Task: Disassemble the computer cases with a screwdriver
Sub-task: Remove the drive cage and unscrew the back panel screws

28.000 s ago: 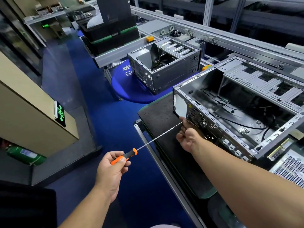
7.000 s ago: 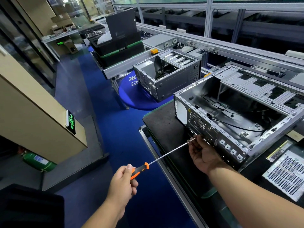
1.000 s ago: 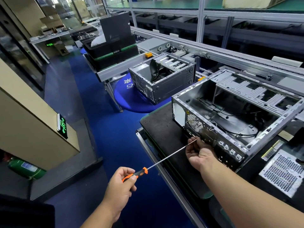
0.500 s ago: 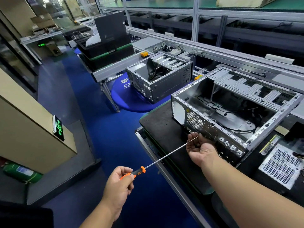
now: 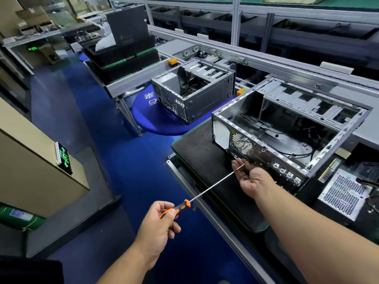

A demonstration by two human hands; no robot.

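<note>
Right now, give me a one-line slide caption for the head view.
Left hand grips a long orange-handled screwdriver while right hand steadies its tip at the open computer case.

Factory assembly-line hall for electronics work. Long grey aluminium conveyor rail (image 5: 266, 64) running past black matted workbench (image 5: 201, 152), with bare open grey steel computer chassis (image 5: 287, 128) on it. Glossy blue painted floor (image 5: 114, 152), stacked black plastic trays (image 5: 123, 56), green glowing exit sign (image 5: 64, 158), green fire extinguisher (image 5: 18, 219).
</note>
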